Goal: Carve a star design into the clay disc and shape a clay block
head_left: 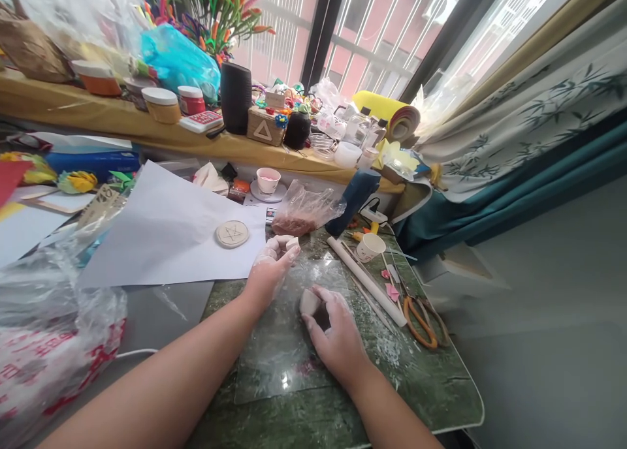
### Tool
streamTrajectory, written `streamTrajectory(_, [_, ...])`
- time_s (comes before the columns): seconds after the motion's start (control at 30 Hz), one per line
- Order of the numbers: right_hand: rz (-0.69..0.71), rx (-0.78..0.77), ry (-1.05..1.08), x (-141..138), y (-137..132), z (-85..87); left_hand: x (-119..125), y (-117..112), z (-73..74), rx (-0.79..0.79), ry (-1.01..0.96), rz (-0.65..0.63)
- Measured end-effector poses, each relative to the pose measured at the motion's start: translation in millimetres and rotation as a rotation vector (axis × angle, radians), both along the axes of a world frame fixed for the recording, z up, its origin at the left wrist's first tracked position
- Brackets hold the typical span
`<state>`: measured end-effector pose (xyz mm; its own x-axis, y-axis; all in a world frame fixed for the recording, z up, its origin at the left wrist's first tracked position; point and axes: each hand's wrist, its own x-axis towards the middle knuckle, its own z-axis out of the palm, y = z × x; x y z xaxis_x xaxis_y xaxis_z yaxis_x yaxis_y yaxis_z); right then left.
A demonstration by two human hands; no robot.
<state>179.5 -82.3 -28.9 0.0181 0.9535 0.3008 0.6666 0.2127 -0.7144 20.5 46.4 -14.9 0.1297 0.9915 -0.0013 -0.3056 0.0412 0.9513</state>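
My right hand (336, 335) is curled over a grey lump of clay (309, 301) on a clear plastic sheet (279, 357) that lies on the green table. My left hand (272, 263), dusted white, is closed around a small white piece of clay (292, 243) just beyond the sheet's far edge. A flat round clay disc (232, 233) with a scratched star pattern rests on white paper (166, 233) to the left of my left hand.
A white rolling rod (365, 280), orange-handled scissors (420, 320) and a small white cup (369, 247) lie to the right. A plastic bag of reddish material (304, 213) sits behind my hands. A crumpled bag (44, 344) fills the left foreground. A cluttered shelf (147, 119) runs along the window.
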Motion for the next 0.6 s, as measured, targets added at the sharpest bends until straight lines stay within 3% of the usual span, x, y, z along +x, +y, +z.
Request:
streamTrajectory(0.17, [-0.181, -0.134, 0.449, -3.5, -1.7, 9.9, -0.7, -0.5, 3.4, 0.004, 0.008, 0.002])
streamTrajectory(0.3, [-0.278, -0.398, 1.249, -15.4, -3.7, 23.0, -1.5, -1.8, 7.1, 0.008, 0.006, 0.006])
streamTrajectory(0.37, [-0.292, -0.525, 1.526, -17.6, -4.9, 25.9, -1.4, -1.9, 7.5, 0.012, 0.016, 0.010])
streamTrajectory(0.43, [-0.303, -0.569, 1.609, -15.5, -4.4, 25.7, -1.0, -1.6, 7.3, 0.011, 0.021, 0.012])
streamTrajectory(0.5, [-0.315, -0.546, 1.554, -9.4, -0.4, 27.4, -0.6, -1.3, 7.2, 0.000, 0.007, 0.008])
streamTrajectory(0.6, [-0.298, -0.498, 1.378, 5.6, 11.0, 50.4, -0.2, -1.0, 7.8, -0.019, -0.008, 0.012])
